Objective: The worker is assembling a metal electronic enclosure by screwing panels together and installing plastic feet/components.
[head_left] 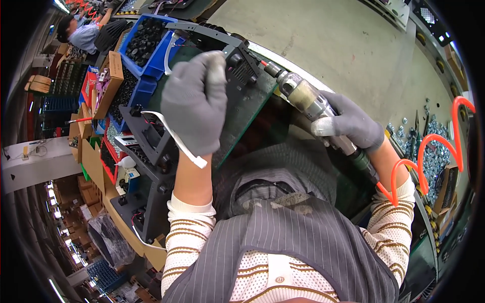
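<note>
factory assembly line | parts bins (146,43) | pneumatic screwdriver (313,108) | coiled air hose (434,151)

Two gloved hands (194,103), one pneumatic screwdriver (308,103), two blue bins (151,43).

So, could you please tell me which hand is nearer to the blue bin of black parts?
Left. The left hand sits just beside the blue bin; the right hand holds the pneumatic screwdriver farther away.

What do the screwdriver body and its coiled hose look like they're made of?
Power screwdriver in the right hand: apparently metal, its barrel grey with dull glints. Coiled hose: likely flexible plastic, glossy bright orange. Left hand wears a grey knit glove.
</note>
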Motion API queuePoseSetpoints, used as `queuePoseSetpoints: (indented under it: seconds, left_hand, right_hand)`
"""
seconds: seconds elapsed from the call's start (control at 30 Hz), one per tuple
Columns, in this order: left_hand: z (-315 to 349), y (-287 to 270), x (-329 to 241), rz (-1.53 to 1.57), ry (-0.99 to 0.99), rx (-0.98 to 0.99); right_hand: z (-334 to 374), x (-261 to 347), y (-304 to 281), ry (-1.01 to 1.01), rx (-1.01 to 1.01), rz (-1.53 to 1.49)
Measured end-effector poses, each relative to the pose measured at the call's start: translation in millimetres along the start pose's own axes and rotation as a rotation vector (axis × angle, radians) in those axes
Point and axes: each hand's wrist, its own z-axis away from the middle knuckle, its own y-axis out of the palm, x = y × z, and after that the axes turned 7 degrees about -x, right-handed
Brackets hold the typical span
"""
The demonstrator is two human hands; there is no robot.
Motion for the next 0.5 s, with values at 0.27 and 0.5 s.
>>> queuePoseSetpoints:
  seconds: [0.27,0.5]
  left_hand:
    - [-9.4,14.7,25.2,-0.280,-0.097,0.198]
    - [-9.6,17.1,28.3,-0.284,-0.036,0.185]
  right_hand:
    - [-7.1,-0.4,2.6,-0.070,-0.019,0.072]
    - [-7.2,-0.3,3.9,-0.029,-0.014,-0.082]
